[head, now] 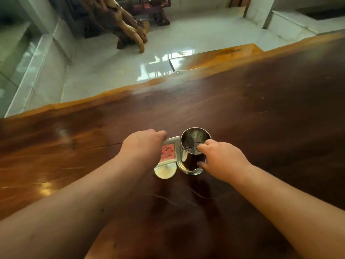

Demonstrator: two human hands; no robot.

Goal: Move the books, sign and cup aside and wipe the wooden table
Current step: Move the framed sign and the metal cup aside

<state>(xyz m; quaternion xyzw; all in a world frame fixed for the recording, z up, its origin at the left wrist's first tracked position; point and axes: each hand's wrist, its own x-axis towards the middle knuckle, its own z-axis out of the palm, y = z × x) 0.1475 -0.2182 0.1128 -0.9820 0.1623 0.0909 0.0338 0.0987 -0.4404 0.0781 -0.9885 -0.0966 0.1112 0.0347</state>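
A small white sign (pixel 169 152) with a pink card stands on a round white base in the middle of the dark wooden table (pixel 242 113). My left hand (pixel 141 144) grips the sign's upper left corner. Right beside it stands a shiny metal cup (pixel 194 146) with small holes in its wall. My right hand (pixel 222 157) holds the cup, fingers over its near rim and thumb low on its side. No books are in view.
The table's far edge (pixel 115 91) is a wavy orange strip, with glossy white floor tiles (pixel 104 58) beyond. A large carved wooden root sculpture (pixel 123 25) stands on the floor at the back. A lighter wooden slab (pixel 220 53) adjoins the far edge.
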